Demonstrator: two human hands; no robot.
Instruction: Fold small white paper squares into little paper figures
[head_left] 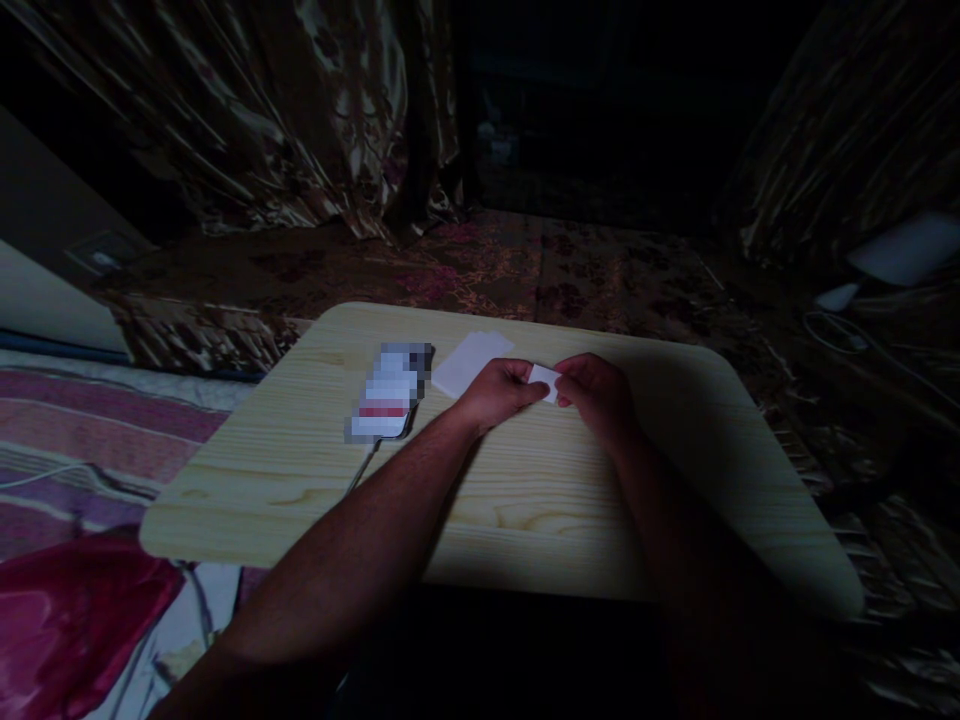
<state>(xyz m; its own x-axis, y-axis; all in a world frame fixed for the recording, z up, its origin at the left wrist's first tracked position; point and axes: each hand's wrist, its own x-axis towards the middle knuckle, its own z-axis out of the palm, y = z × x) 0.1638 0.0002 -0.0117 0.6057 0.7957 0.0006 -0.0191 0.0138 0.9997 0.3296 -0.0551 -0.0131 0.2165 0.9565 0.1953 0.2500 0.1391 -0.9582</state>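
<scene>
Between both hands is a small piece of white paper (pixel 545 379), held just above the wooden table. My left hand (pixel 504 393) pinches its left side with thumb and fingers. At its right edge, the thumb and fingers of my right hand (pixel 598 392) also grip it. Some fingers are hidden behind the paper, and dim light blurs the detail. Beyond my left hand, several white paper sheets (pixel 471 362) lie loosely stacked on the table.
A phone (pixel 388 392) with a lit, blurred screen lies on the light wooden table (pixel 540 510), a cable (pixel 361 468) plugged into it. A striped bed cover (pixel 75 430) and a shiny pink-red bag (pixel 67 610) are at left. A white lamp (pixel 904 250) stands at right.
</scene>
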